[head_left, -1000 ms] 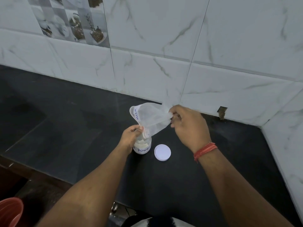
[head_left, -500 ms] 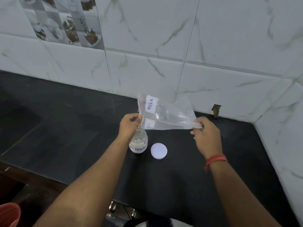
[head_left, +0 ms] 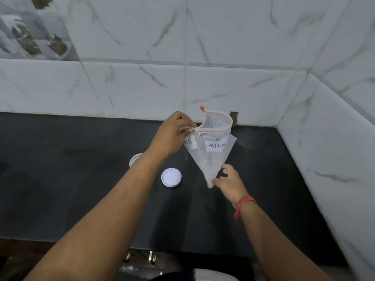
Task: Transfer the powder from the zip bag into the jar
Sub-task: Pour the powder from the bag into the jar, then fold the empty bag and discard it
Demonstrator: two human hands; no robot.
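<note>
Pretty dim, flat indoor light with a cool greenish cast. The white marble wall tiles (head_left: 233, 37) catch most of it, while the black countertop (head_left: 71, 179) stays murky with only faint sheen. Whole frame is soft, and the wide lens bends tile lines near the edges.

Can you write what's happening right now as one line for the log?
left hand: pinching zip bag rim | right hand: holding bag's bottom corner | bag: mouth up, open, off jar | lid: on counter
</note>
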